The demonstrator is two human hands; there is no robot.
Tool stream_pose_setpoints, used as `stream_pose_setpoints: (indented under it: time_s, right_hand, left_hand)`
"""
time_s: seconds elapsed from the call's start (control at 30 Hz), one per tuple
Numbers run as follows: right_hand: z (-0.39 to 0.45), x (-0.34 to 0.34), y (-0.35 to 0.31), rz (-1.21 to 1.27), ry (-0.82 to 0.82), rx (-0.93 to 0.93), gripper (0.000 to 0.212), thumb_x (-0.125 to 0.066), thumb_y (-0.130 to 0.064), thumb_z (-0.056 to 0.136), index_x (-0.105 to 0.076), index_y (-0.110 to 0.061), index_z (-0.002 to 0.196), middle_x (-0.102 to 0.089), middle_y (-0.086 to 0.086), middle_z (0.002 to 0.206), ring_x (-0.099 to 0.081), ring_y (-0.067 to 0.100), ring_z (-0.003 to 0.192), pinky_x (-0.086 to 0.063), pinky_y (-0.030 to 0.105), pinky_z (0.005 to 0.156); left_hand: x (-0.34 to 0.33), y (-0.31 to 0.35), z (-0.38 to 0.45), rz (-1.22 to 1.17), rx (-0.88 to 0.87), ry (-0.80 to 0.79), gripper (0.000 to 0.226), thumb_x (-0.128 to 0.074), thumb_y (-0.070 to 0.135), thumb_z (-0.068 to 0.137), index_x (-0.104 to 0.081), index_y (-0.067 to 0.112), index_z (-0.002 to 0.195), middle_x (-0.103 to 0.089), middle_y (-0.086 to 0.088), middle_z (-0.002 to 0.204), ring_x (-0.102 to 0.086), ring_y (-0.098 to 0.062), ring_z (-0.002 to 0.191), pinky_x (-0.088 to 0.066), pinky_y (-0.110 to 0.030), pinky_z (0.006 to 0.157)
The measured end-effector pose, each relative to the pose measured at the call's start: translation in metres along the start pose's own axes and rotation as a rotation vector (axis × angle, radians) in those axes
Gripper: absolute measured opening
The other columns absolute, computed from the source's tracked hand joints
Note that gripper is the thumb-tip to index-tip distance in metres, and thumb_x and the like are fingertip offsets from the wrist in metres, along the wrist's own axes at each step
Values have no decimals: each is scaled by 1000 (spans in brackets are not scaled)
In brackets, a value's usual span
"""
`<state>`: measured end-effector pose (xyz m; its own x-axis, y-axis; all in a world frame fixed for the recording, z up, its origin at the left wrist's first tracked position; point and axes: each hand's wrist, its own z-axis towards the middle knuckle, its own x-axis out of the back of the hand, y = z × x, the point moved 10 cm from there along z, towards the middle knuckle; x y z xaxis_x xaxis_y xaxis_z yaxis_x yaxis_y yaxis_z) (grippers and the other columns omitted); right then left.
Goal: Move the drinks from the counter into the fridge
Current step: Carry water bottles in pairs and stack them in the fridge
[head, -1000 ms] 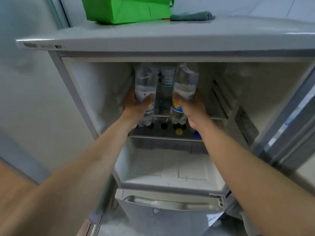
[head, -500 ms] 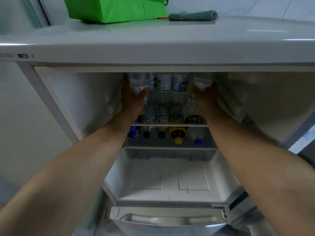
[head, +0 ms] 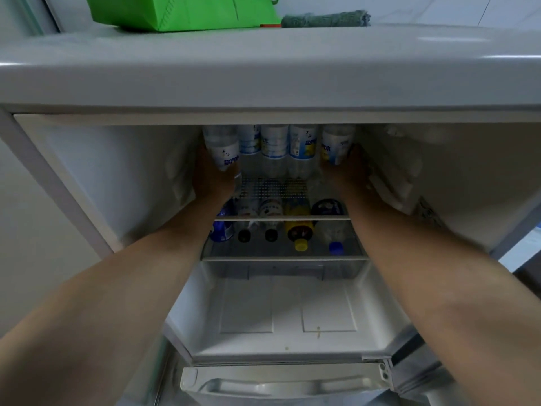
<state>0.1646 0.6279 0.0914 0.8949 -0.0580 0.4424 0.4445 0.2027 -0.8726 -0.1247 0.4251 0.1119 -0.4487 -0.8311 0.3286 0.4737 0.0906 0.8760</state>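
Note:
Both arms reach deep into the open fridge (head: pixel 87 183). My left hand (head: pixel 213 177) grips a clear water bottle (head: pixel 224 148) at the left end of the upper wire shelf (head: pixel 275 186). My right hand (head: pixel 348 171) grips another water bottle (head: pixel 336 145) at the right end of that shelf. Between the two stand three more water bottles (head: pixel 275 142) with white and blue labels. The fridge's top edge hides all the bottle tops.
On the shelf below lie several drinks with caps toward me, among them a yellow-capped bottle (head: pixel 300 230) and a blue-capped one (head: pixel 335 246). The crisper drawer (head: pixel 281 317) sits beneath. A green bag (head: pixel 181 10) and a grey cloth (head: pixel 325 19) rest on the fridge top.
Both hands carried their bottles apart and deeper onto the upper shelf, to the outer ends of the row. My head moved closer and lower.

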Motion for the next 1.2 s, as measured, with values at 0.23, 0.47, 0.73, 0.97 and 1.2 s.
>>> stream_pose_setpoints:
  time_s: [0.23, 0.47, 0.73, 0.97, 1.2]
  right_hand:
    - [7, -7, 1, -18, -15, -36, 81, -76, -41, 82, -35, -14, 146, -49, 14, 142, -50, 31, 128, -46, 38, 98]
    - [17, -18, -11, 16, -148, -29, 74, -74, -34, 87, -36, -9, 146, -50, 15, 144, -48, 31, 132, -46, 48, 105]
    - [9, -14, 4, 42, -130, -97, 82, -72, -34, 89, -28, -9, 152, -40, 14, 152, -46, 28, 135, -45, 39, 107]
    - [-8, -8, 19, 177, -35, -112, 72, -72, -31, 89, -36, -14, 149, -41, 10, 153, -44, 23, 136, -36, 22, 97]
    - [-33, -7, 27, 275, -15, -121, 59, -73, -29, 89, -47, -13, 139, -53, 9, 139, -55, 20, 119, -48, 32, 99]
  left_hand:
    - [-7, -8, 3, 177, 71, 17, 70, -73, 30, 85, -36, 17, 143, -50, -9, 142, -51, -31, 128, -44, -38, 97]
    - [-10, -12, 6, 170, 48, 37, 74, -72, 30, 86, -33, 16, 147, -48, -9, 145, -49, -29, 131, -42, -37, 100]
    - [-15, -16, 23, 106, 85, 46, 73, -72, 21, 87, -33, 16, 149, -47, -8, 146, -51, -25, 129, -38, -29, 95]
    - [-14, -9, 30, 170, 83, 106, 83, -71, 19, 89, -21, 9, 154, -30, -15, 156, -37, -29, 141, -34, -35, 111]
    - [-1, -2, 18, 148, -7, 209, 75, -72, 13, 87, -32, 5, 149, -43, -16, 149, -45, -17, 130, -28, 3, 89]
